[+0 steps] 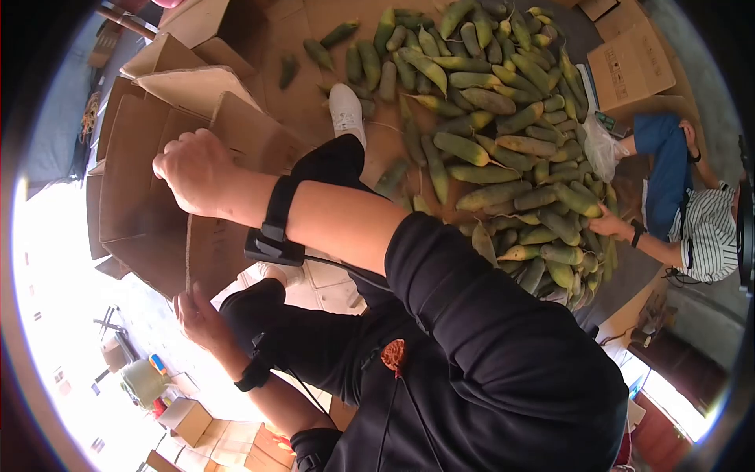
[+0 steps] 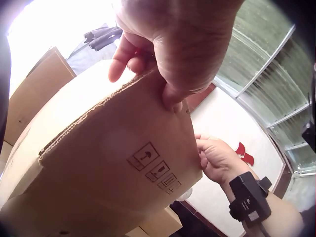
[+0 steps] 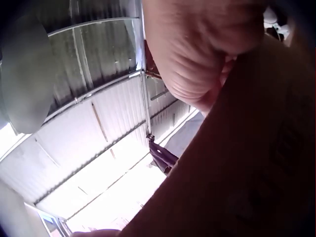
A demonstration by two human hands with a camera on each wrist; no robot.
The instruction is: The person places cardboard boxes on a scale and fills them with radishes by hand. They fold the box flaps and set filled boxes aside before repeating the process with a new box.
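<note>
A brown cardboard box (image 1: 138,193) stands at the left of the head view with its flaps up. My right hand (image 1: 197,173) has its fingers curled over the top of a box panel (image 1: 214,248). Lower down, my left hand (image 1: 203,321) pinches the same panel's edge. In the left wrist view, the left thumb and fingers (image 2: 120,64) lie on either side of the cardboard (image 2: 113,153), which has printed symbols; the right hand (image 2: 217,158) touches its far side. The right wrist view shows the right hand (image 3: 202,44) against the dark cardboard (image 3: 232,148), fingertips mostly hidden.
A large pile of green radishes (image 1: 511,141) covers the floor at the upper right. Another person (image 1: 708,236) reaches into it from the right. A carton (image 1: 629,67) sits behind the pile, and more cartons (image 1: 236,444) stand at the lower left. My shoe (image 1: 346,110) is beside the radishes.
</note>
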